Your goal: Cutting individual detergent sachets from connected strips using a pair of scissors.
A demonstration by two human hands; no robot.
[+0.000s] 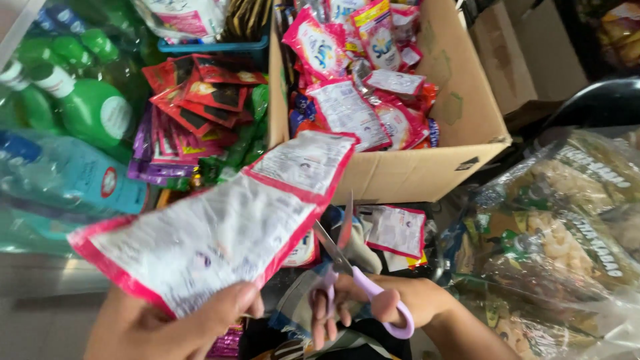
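My left hand [157, 327] pinches the near end of a pink-edged sachet strip [220, 223], my right hand [373, 303] grips open purple scissors [353, 273] at its right edge; cutting step, blades need aligning on the seam.

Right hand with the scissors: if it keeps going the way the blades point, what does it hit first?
The right hand aims the scissors up at the sachet strip held by the left hand; its pink edge probably comes first, though depth is unclear.

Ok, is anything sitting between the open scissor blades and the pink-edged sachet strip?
Nothing visible. The scissors in the right hand are open right at the lower edge of the sachet strip, which the left hand holds up clear of the cardboard box.
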